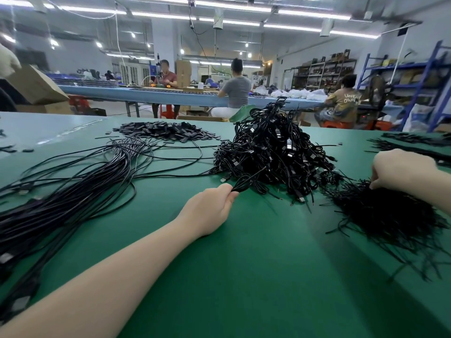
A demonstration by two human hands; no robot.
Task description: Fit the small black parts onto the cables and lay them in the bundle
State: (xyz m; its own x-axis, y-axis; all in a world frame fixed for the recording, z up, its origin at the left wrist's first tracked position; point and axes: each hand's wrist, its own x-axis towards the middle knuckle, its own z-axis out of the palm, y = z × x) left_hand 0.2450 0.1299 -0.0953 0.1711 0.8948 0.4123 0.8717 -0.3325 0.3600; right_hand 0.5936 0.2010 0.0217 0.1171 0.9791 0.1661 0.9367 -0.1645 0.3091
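Cables (271,152) are heaped in a tangled black mound at the middle of the green table (244,264), their plug ends pointing every way, so no single long axis can be given for the heap. One looped cable (246,182) is drawn out of the near edge of the mound toward the camera and to the left, its loop lying roughly along the line of the left forearm; it is pinched between the thumb and curled fingers (230,191) of the left hand (210,211). To the left, a bundle (73,203) of straightened cables is laid out with its long axis running from the near left corner away toward the middle of the table, a few strands curving off to the right at the far end. Beyond the bundle, near the far edge of the table, a flat heap of small black parts (168,132) is spread. At the right, a brush-like pile of short black wire pieces (385,215) is fanned out, and the right hand (400,169) is set on its far edge with the fingers curled down into the strands; whether anything is actually pinched there cannot be told. More black strands (410,140) are seen past that hand. Behind the table, a long blue workbench (136,93) is occupied by seated people (235,89), with cardboard boxes (36,86) at the left, blue shelving (415,81) at the right, and strip lights (219,8) overhead.
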